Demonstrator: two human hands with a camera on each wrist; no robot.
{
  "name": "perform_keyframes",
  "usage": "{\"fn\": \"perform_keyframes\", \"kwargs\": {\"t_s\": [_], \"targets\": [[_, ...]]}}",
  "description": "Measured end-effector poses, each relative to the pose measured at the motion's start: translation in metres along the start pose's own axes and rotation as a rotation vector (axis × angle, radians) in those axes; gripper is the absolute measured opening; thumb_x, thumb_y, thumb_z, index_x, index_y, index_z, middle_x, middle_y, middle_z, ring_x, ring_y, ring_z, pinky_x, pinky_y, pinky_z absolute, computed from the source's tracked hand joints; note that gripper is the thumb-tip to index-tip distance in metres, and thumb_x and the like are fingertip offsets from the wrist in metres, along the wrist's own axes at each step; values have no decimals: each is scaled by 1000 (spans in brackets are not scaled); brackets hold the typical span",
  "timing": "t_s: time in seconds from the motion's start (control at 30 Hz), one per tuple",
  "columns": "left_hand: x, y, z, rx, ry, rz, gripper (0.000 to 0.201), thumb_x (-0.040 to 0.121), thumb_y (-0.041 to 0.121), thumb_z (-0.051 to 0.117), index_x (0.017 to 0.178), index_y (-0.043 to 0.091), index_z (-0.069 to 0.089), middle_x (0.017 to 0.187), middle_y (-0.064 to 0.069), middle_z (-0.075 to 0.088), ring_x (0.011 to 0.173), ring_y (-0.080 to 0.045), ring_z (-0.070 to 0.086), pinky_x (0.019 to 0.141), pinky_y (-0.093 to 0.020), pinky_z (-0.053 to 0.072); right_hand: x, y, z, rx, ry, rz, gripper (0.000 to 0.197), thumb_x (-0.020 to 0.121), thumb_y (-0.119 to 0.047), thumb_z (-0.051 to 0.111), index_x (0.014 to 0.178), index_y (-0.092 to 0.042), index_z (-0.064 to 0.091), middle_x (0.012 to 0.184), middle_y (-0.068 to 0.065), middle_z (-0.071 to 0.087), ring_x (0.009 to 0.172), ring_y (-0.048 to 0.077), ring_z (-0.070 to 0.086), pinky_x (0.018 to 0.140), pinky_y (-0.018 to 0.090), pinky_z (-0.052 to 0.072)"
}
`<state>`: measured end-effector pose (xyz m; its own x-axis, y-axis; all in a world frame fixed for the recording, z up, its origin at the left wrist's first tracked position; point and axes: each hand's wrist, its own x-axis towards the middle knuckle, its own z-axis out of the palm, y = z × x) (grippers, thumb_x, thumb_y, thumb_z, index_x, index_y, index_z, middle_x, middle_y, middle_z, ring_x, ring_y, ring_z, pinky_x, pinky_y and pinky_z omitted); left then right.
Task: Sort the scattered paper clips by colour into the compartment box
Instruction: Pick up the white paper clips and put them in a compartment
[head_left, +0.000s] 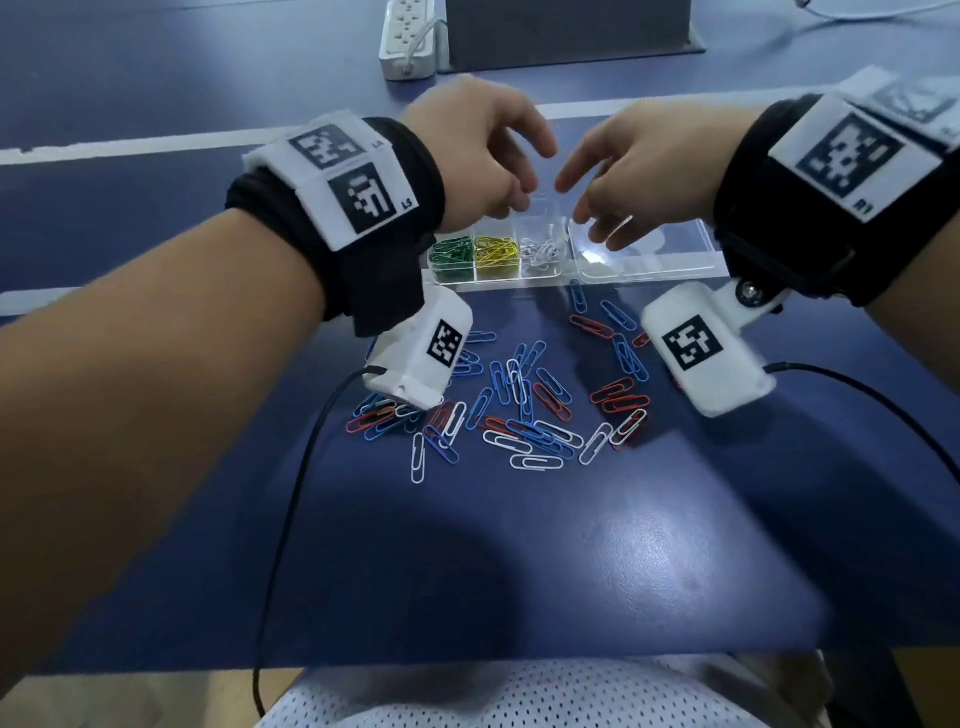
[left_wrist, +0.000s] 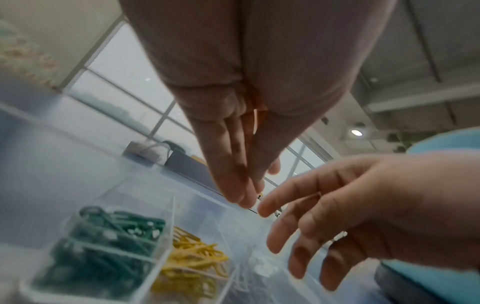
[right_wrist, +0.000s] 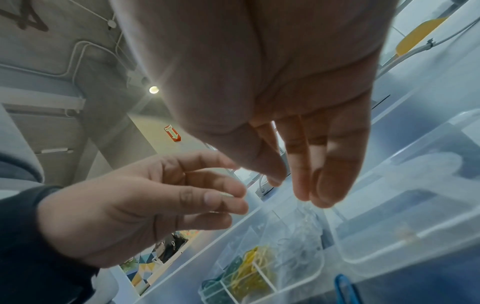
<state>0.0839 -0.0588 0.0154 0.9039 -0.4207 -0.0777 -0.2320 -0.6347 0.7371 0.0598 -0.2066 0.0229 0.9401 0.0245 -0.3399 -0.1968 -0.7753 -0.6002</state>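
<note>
**White clips going in; red and blue still to come**

Both my hands hover over the compartment box, above its white-clip compartment. My left hand has thumb and fingertips drawn together; something pale seems pinched there in the right wrist view, but I cannot tell for sure. My right hand hangs released, fingers loose and spread, holding nothing I can see.

Green clips and yellow clips sit sorted left of the white compartment. The scattered clips, blue, red and white, lie on the counter just on my side of the box.

I judge the white drop is in hand. Next I need to come back toward me and pinch single clips from the tangle. The box's near wall stands between pile and compartments, so I must lift over it. The wrist cables trail near the pile.
</note>
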Motion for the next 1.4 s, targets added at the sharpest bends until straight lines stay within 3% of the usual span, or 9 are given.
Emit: {"fn": "perform_keyframes", "kwargs": {"t_s": [0.2, 0.3, 0.5, 0.63, 0.77, 0.9, 1.07, 1.23, 1.4], "targets": [[-5, -3, 0, -148, -48, 6, 38, 82, -11, 50, 91, 25, 60, 84, 1, 66, 82, -12, 69, 80, -34, 59, -2, 5, 1, -86, 16, -38, 33, 89, -7, 45, 113, -24, 61, 96, 5, 70, 82, 21, 69, 78, 35, 58], [-8, -4, -3, 49, -25, 55, 26, 83, 2, 56, 95, 24, 62, 84, 0, 69, 78, -17, 69, 81, -36, 58, -9, 7, 1, -246, 30, -111, 30, 86, -9, 46, 101, -24, 68, 83, 3, 70, 67, 17, 61, 71, 27, 51], [-33, -12, -11, 446, -173, 77, 1, 78, 28, 66, 79, 29, 67, 62, 13, 62, 50, 11, 53, 56, -5, 38, -31, -3, 19, -531, -77, -361, 23, 82, -19, 56, 93, -30, 73, 68, -12, 59, 75, 17, 53, 76, 23, 42], [-53, -24, -10, 511, -281, 26, 6, 72, 36, 69, 72, 31, 67, 61, 14, 65, 55, 6, 55, 60, -11, 41, -41, -12, 34, -590, -212, -469, 23, 81, -18, 58, 94, -31, 73, 73, -10, 62, 70, 11, 53, 72, 18, 40], [-72, -29, -8, 540, -352, -3, 8, 70, 38, 72, 75, 33, 70, 57, 16, 63, 58, 6, 57, 55, -1, 37, -42, -11, 55, -687, -251, -539, 19, 84, -33, 61, 99, -29, 72, 67, -13, 53, 72, 11, 48, 70, 20, 37], [-83, -33, -6, 578, -409, -21, 23, 66, 43, 75, 85, 32, 70, 69, 11, 64, 68, -2, 59, 70, -21, 47, -39, -11, 59, -766, -218, -503, 22, 82, -37, 64, 101, -26, 69, 71, -11, 50, 78, 15, 48, 70, 23, 37], [-89, -34, 7, 710, -440, 34, 33, 67, 51, 71, 91, 29, 63, 80, 9, 58, 79, -15, 55, 75, -30, 48, -32, -4, 52, -737, -172, -403, 22, 79, -37, 68, 95, -22, 67, 78, -4, 57, 81, 20, 52, 73, 28, 45], [-90, -30, 9, 714, -411, 89, 4, 78, 29, 59, 80, 27, 62, 80, 6, 63, 78, -15, 56, 69, -22, 40, -33, 1, 42, -632, -169, -358, 3, 81, -28, 67, 80, -24, 67, 73, -4, 62, 81, 21, 59, 72, 28, 49], [-91, -34, 6, 607, -381, 59, 10, 78, 20, 55, 76, 29, 60, 75, 8, 62, 66, -9, 51, 69, -21, 40, -33, 8, 31, -622, -143, -341, 16, 83, -16, 57, 85, -26, 69, 77, -7, 70, 76, 18, 59, 65, 21, 48]]}}
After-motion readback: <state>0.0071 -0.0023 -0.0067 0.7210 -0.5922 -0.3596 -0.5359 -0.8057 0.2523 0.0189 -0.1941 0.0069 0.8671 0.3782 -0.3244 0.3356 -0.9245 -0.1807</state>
